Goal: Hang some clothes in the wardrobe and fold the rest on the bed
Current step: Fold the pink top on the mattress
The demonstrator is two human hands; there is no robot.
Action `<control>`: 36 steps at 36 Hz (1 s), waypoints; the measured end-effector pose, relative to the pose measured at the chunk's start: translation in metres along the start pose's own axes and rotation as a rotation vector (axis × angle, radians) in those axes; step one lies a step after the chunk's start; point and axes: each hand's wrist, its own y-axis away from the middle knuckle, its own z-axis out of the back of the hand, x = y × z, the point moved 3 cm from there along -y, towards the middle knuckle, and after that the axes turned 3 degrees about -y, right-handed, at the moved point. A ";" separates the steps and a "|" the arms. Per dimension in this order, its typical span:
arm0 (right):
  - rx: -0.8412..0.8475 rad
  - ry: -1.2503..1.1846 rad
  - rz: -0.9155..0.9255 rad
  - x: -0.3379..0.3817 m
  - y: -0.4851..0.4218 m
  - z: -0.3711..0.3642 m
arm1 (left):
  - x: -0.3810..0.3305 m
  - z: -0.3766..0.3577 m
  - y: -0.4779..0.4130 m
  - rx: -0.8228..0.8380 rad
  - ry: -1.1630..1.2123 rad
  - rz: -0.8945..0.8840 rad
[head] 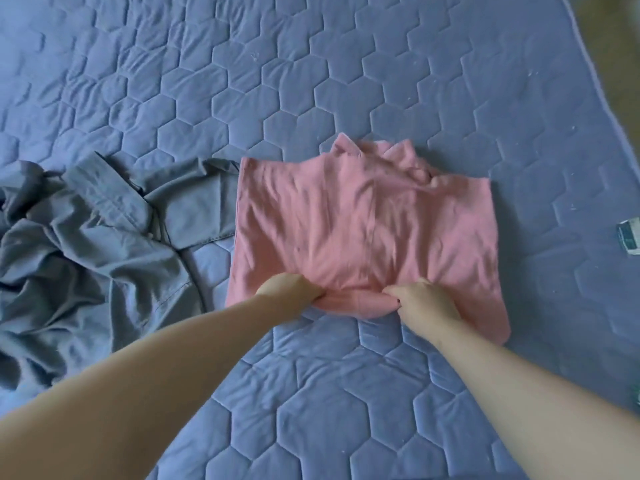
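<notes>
Pink shirt (367, 230) lies partly folded on the bed (311, 393), collar at the far end. Left hand (290, 289) and right hand (424, 301) both grip its near hem, fingers curled into the bunched cloth. Grey shirt (90, 244) sits crumpled just left, one edge touching the pink one. Small packet (630, 239) at the right edge.
</notes>
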 end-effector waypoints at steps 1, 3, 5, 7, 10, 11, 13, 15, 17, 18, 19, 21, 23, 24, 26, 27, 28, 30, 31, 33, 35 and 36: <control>0.028 -0.015 -0.005 0.002 0.013 -0.012 | -0.007 -0.007 0.009 0.041 0.002 -0.023; 0.058 -0.065 0.004 0.005 0.039 -0.040 | -0.023 -0.024 0.026 0.124 0.020 -0.068; 0.072 -0.102 0.022 0.005 0.060 -0.064 | -0.037 -0.042 0.038 0.187 0.031 -0.121; 0.093 -0.125 0.070 0.007 0.071 -0.079 | -0.044 -0.054 0.044 0.278 0.010 -0.147; 0.213 -0.404 0.038 0.009 0.071 -0.078 | -0.039 -0.057 0.042 0.407 0.118 -0.181; 0.273 -0.640 -0.045 0.009 0.069 -0.071 | -0.034 -0.051 0.039 0.439 0.218 -0.179; 0.249 -1.063 -0.202 0.002 0.058 -0.056 | -0.022 -0.033 0.028 0.388 0.463 -0.114; -0.030 -1.108 -0.287 -0.015 0.037 -0.035 | -0.008 -0.008 0.014 0.107 0.698 0.021; -0.318 -0.988 -0.306 -0.029 0.020 -0.012 | 0.008 0.014 0.000 -0.193 0.769 0.198; -0.415 -0.890 -0.311 -0.034 0.012 -0.001 | 0.015 0.024 -0.005 -0.292 0.730 0.278; -0.468 -0.789 -0.321 -0.038 0.005 0.009 | 0.022 0.032 -0.009 -0.371 0.674 0.330; -0.465 -0.592 -0.300 -0.044 -0.009 0.023 | 0.036 0.045 -0.020 -0.462 0.569 0.353; -0.387 -0.434 -0.238 -0.047 -0.026 0.031 | 0.047 0.048 -0.032 -0.446 0.486 0.330; -0.349 -0.380 -0.212 -0.047 -0.034 0.033 | 0.052 0.047 -0.039 -0.418 0.472 0.316; -0.282 -0.350 -0.194 -0.050 -0.049 0.034 | 0.057 0.044 -0.052 -0.369 0.472 0.275; -0.258 -0.375 -0.198 -0.052 -0.057 0.033 | 0.058 0.042 -0.058 -0.348 0.462 0.260; -0.239 -0.401 -0.201 -0.055 -0.063 0.032 | 0.059 0.040 -0.063 -0.326 0.457 0.262; -0.215 -0.375 -0.211 -0.061 -0.070 0.030 | 0.063 0.035 -0.070 -0.292 0.491 0.317; -0.224 -0.347 -0.217 -0.065 -0.071 0.030 | 0.066 0.035 -0.071 -0.296 0.509 0.346; -0.307 -0.318 -0.228 -0.070 -0.066 0.035 | 0.069 0.038 -0.068 -0.373 0.476 0.369; -0.433 -0.281 -0.202 -0.073 -0.057 0.042 | 0.074 0.042 -0.062 -0.492 0.388 0.329; -0.505 -0.258 -0.182 -0.075 -0.052 0.044 | 0.076 0.043 -0.059 -0.531 0.385 0.297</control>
